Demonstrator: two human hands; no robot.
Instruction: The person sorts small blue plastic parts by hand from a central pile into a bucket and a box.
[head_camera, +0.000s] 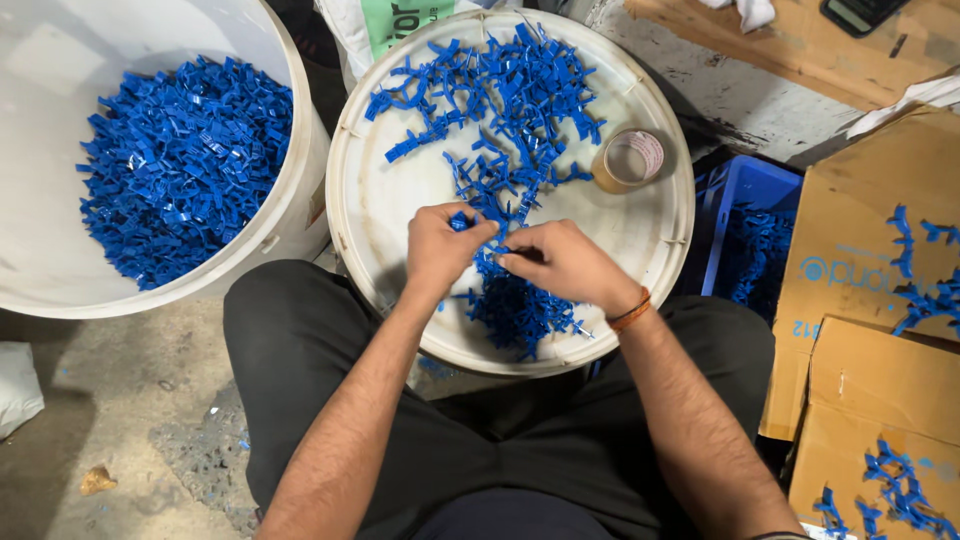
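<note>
**Hands meet over blue parts on round lid**

Left hand (440, 247) and right hand (565, 265) close together, fingertips pinched on small blue plastic pieces (480, 222) at the centre of the white round lid (380, 200). Bare lid surface left and right of the hands. Tape roll (628, 160) near the right rim. White bucket (300, 190) of blue pieces just beside the lid's left edge; blue crate (740, 190) at right.

Bright, even light falls from overhead, washing the white bucket (60, 60) wall nearly featureless and glaring softly on the round white lid (380, 215). Shadows stay short (darkest under the cardboard at right). Focus is sharp centrally; edges bow slightly.
</note>
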